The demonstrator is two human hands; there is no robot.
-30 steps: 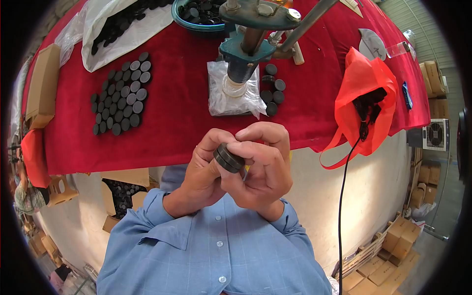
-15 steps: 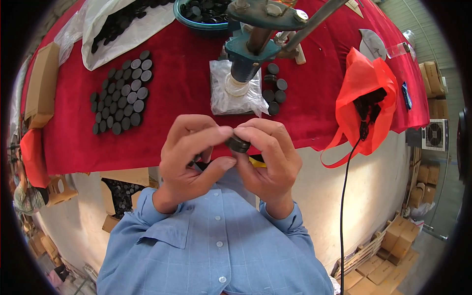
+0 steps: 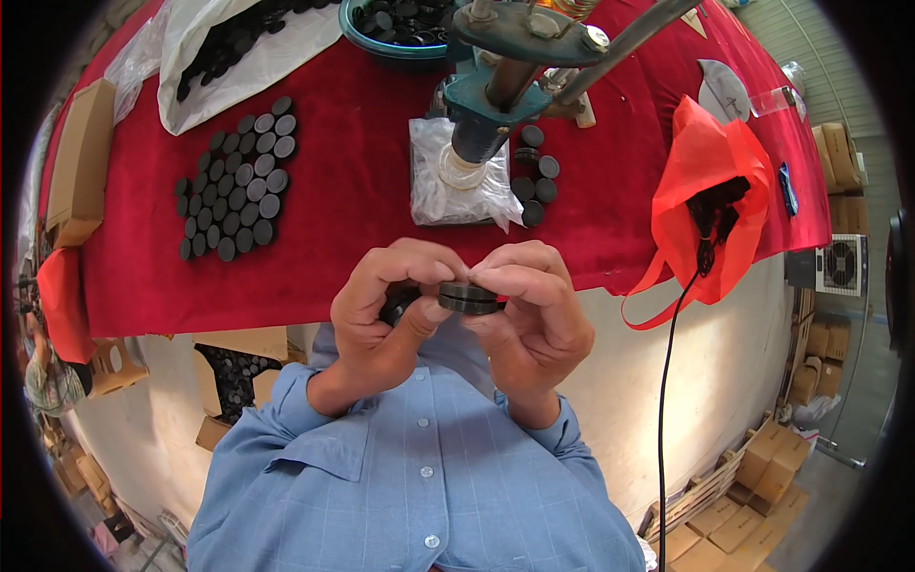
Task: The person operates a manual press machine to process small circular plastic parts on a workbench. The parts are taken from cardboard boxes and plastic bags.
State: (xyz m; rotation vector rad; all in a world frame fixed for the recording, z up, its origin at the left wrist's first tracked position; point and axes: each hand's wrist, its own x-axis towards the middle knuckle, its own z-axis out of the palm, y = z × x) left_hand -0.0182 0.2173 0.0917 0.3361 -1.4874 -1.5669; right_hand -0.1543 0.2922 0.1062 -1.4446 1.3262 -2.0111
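Note:
Just in front of the red cloth's near edge, I hold a round black cap (image 3: pixel 467 298) between both hands. A seam or gap runs around its side. My left hand (image 3: pixel 367 315) is closed, its thumb and fingertips pinching the cap's left end. Tucked in that same hand's curled fingers is another dark round piece (image 3: pixel 396 305), partly hidden. My right hand (image 3: pixel 545 315) grips the cap's right end with thumb below and fingers on top. Beyond my hands stands a green metal hand press (image 3: pixel 486 114), its tip over a plastic-wrapped pad (image 3: pixel 432 200).
Many black caps (image 3: pixel 235 198) are grouped on the red cloth (image 3: pixel 143 276) at left; several (image 3: pixel 546 168) lie right of the press. A teal basin (image 3: pixel 396 50) and white bag (image 3: pixel 186 105) hold black pieces. At right sits a red bag (image 3: pixel 710 162) with a black cable (image 3: pixel 665 410).
My left fingers have come in from above onto the cap, which is now held level in both hands. Both hands have shifted slightly right and nearer to me.

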